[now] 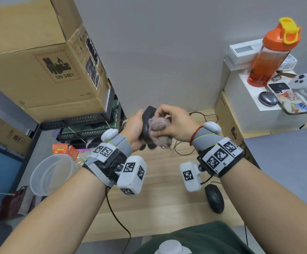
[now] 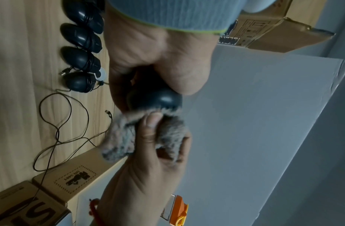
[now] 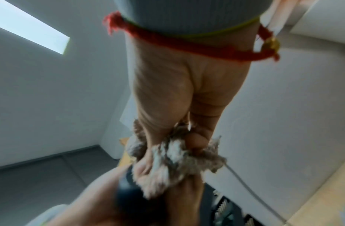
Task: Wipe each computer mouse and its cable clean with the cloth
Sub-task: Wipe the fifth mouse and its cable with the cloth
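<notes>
The left hand (image 1: 133,130) wraps its fingers around a black mouse (image 1: 147,118). The right hand (image 1: 174,123) squeezes a fuzzy cloth (image 1: 158,128), pressed against the mouse.

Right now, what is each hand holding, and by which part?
The left hand grips a black mouse around its body. The right hand holds the fluffy cloth bunched in its fingers, pressed against the mouse.
</notes>
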`<state>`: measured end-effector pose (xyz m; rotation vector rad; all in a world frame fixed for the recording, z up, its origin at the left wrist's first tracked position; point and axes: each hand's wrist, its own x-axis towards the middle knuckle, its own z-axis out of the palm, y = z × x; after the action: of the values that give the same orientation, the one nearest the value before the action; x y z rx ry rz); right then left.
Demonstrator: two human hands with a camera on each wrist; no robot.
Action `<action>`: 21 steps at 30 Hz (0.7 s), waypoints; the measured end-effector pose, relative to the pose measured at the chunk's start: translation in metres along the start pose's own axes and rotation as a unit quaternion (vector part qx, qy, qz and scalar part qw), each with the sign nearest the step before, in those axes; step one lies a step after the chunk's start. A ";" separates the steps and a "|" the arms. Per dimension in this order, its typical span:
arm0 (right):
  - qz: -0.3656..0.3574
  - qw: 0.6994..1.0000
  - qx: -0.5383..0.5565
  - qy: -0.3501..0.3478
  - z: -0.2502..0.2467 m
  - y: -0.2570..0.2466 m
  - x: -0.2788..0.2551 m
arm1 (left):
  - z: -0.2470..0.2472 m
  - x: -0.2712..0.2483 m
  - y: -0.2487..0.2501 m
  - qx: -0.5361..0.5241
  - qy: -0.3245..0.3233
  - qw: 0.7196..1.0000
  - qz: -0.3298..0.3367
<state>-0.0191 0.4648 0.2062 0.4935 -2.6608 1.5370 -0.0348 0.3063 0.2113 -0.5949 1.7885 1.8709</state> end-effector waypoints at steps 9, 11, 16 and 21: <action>0.004 0.997 0.080 0.005 0.000 -0.004 -0.003 | -0.002 0.000 -0.009 0.005 -0.033 0.999 -0.017; 0.009 0.996 0.082 0.028 0.004 -0.002 0.001 | -0.002 -0.003 -0.008 0.002 -0.027 1.000 0.001; 0.060 0.990 -0.003 0.125 -0.006 0.004 0.006 | 0.001 -0.005 -0.007 0.021 -0.012 1.000 0.004; 0.002 0.997 0.072 -0.036 0.004 -0.007 -0.002 | -0.003 -0.010 -0.002 -0.017 0.006 1.000 -0.010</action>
<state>-0.0149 0.4585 0.2099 0.5615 -2.6164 1.7529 -0.0255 0.3034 0.2162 -0.6349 1.7561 1.8909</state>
